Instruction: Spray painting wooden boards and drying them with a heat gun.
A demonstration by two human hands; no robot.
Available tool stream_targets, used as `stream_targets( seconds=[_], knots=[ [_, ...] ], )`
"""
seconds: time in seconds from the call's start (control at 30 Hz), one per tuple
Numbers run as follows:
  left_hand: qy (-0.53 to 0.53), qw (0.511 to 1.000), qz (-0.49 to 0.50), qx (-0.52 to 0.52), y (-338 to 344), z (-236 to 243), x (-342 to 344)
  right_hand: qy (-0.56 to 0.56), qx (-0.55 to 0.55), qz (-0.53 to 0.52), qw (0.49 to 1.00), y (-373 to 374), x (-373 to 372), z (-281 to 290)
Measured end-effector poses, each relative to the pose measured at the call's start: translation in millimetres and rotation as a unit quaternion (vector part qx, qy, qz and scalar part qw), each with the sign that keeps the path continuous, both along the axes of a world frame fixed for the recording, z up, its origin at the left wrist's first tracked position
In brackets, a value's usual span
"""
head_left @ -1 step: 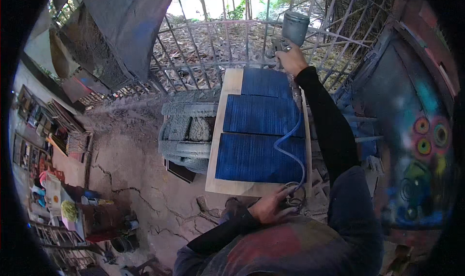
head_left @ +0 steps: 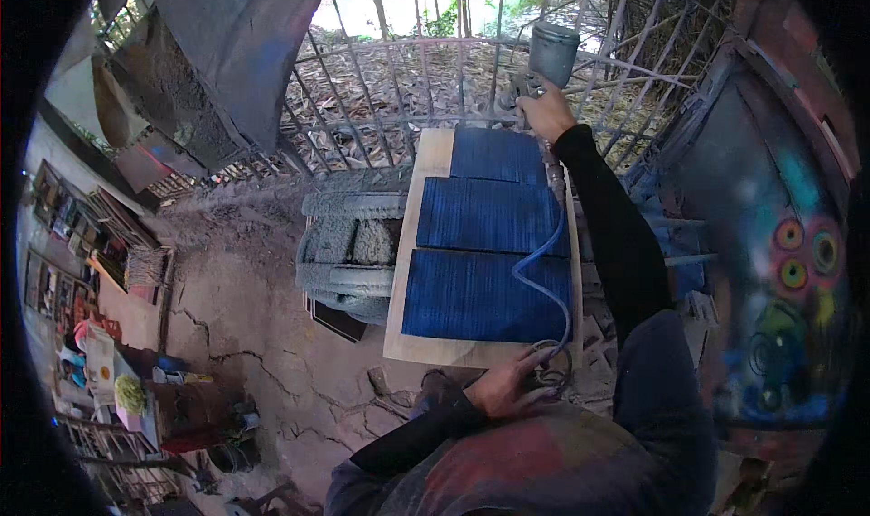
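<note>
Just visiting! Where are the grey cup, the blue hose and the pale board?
Grey cup (head_left: 554,56): head view, middle of its side.
Blue hose (head_left: 517,269): head view, its middle bend.
Pale board (head_left: 453,350): head view, bare near edge.

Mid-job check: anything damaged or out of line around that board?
Yes. The floor is cracked and broken to the left of the board. The far panel also looks out of line: its left edge sits further right than those of the middle panel and near panel, leaving a wider bare strip.
</note>
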State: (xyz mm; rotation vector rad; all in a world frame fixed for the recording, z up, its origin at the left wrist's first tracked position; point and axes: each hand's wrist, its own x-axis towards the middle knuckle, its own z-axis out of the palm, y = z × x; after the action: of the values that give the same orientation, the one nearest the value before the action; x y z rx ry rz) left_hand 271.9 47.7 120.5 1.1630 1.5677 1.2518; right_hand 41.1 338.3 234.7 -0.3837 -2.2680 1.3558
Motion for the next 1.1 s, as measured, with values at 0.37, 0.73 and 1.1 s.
stream_targets(
  seconds=[0.37,0.73,1.1],
  knots=[
    [0.053,0.998,-0.033,-0.002,34,-5,7,-0.01,0.069,-0.073,0.995,105,46,-40],
    [0.03,0.972,-0.233,0.004,89,-16,43,-0.07,-0.126,-0.038,0.989,108,200,-12],
    [0.093,0.943,-0.311,0.072,112,-50,63,-0.184,-0.121,-0.207,0.953,141,439,-33]
  ],
)
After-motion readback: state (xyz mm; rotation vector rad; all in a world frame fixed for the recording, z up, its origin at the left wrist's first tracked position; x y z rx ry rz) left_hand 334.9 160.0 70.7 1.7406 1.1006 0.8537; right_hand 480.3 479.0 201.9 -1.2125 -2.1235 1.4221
